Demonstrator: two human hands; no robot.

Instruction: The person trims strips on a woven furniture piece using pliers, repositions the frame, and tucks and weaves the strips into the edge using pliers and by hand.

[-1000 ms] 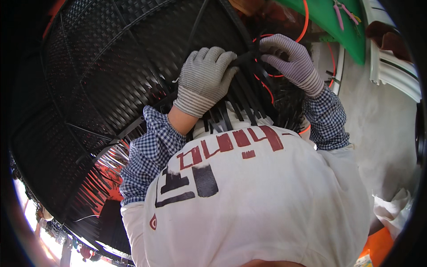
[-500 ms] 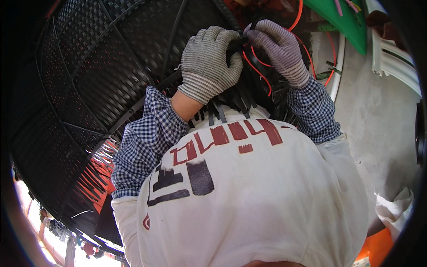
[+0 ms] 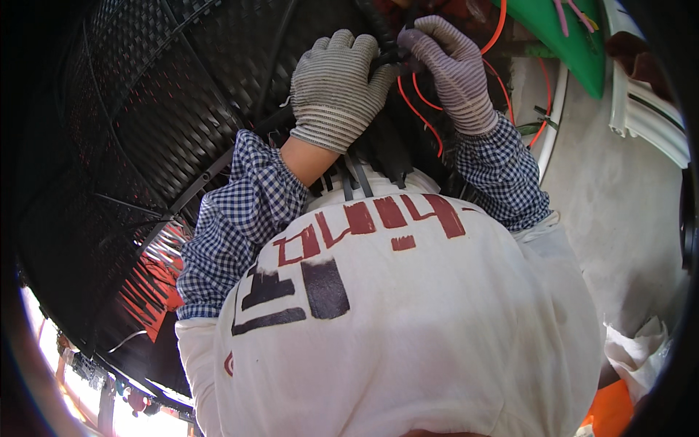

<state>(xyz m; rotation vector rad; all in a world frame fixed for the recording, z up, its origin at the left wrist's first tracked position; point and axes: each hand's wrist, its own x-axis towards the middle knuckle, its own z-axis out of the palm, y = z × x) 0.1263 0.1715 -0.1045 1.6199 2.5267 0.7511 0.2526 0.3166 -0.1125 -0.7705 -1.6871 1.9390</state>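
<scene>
A large black woven wicker panel [image 3: 167,95] fills the left and upper left of the head view. My left hand [image 3: 336,91], in a grey striped glove, is closed over the dark edge of the wickerwork, with its thumb toward my right hand. My right hand [image 3: 455,73], in a paler purplish striped glove, has thumb and fingers pinched at a black strip [image 3: 389,57] between the two hands. The strip's exact ends are hidden by the gloves and shadow. Loose black strips [image 3: 358,177] hang below my left hand, against my white shirt.
Orange-red cord [image 3: 422,120] loops below and beside my right hand. A green sheet [image 3: 564,44] and a white curved frame [image 3: 648,109] stand at the upper right. Grey floor [image 3: 604,211] lies right. Red material [image 3: 156,284] shows behind strip ends at left.
Both hands have shifted slightly upward, my left one also a little to the left. The left fingers now lie closer together, and both still work at the same spot.
</scene>
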